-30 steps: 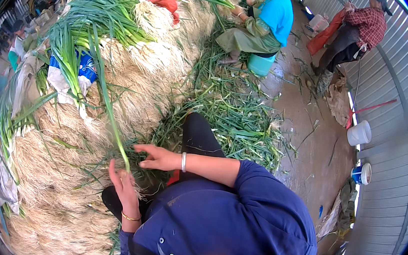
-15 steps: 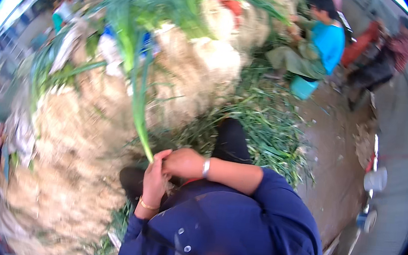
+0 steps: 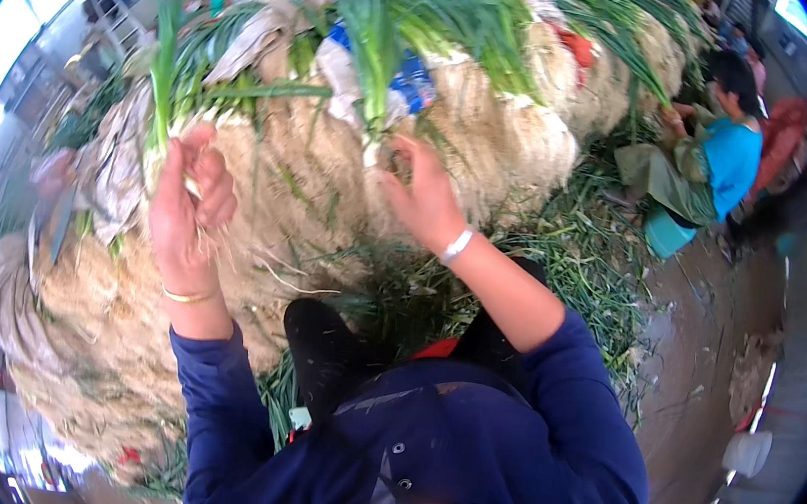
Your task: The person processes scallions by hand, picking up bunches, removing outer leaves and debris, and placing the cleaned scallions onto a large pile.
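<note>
My left hand (image 3: 193,196) is closed around a green onion (image 3: 162,75) at the left. Its green leaves stand up above the fingers, and thin pale roots hang below them. My right hand (image 3: 425,195) reaches forward to the heap, thumb and fingers apart. Its fingertips are beside the white end of a bunch of green onions (image 3: 376,70); I cannot tell whether they touch it. Behind both hands rises a large heap of green onions (image 3: 318,212), its pale, bushy roots facing me.
Cut green leaves (image 3: 584,243) litter the floor right of the heap. A person in a blue top (image 3: 729,160) sits on a teal stool (image 3: 667,232) at the far right. Grey cloths (image 3: 113,179) lie over the heap's left part. A white bucket (image 3: 747,452) stands by the right wall.
My hands were together near my lap on a green onion. Now they are apart: the left has moved forward and left, the right forward to the heap. The view has shifted too.
</note>
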Motion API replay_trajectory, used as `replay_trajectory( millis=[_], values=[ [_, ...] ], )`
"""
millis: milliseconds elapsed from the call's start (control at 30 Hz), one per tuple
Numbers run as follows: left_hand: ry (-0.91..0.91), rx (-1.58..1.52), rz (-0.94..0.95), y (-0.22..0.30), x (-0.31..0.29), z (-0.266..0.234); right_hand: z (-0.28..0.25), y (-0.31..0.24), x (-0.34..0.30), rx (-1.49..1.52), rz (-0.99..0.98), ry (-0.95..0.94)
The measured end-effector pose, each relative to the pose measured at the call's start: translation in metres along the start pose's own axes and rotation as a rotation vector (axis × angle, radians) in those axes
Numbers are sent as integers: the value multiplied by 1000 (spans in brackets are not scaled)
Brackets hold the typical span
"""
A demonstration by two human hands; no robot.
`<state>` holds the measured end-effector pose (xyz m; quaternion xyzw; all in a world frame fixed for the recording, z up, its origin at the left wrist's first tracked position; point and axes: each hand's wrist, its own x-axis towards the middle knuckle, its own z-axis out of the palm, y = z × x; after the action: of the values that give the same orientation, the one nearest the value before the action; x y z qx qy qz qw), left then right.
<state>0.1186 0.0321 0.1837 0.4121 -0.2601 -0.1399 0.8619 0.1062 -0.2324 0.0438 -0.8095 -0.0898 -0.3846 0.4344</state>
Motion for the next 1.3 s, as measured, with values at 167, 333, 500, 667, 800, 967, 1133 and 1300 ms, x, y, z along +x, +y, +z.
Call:
replay_trajectory(
  millis=[167,333,500,667,800,967,1133,1300],
  values=[
    [370,396,-298,-121,-22,-19,27,29,21,269,496,-262],
    [345,169,-328,-198,-74,-27,10,-4,-61,352,510,-417],
    [344,424,-269,-212,-89,-19,-20,-11,-75,-80,45,-657],
    [247,509,-374,-219,-79,-20,-24,0,-108,10,32,-729],
    [342,555,-321,-223,-84,-37,-39,34,-155,390,454,-563],
    [446,545,-284,-239,-99,-40,-39,76,-192,20,285,-901],
    [408,573,-358,-251,-106,-39,-19,50,-156,421,433,-520],
    [263,436,-431,-246,-111,-25,-7,30,-94,657,609,-355]
  ],
)
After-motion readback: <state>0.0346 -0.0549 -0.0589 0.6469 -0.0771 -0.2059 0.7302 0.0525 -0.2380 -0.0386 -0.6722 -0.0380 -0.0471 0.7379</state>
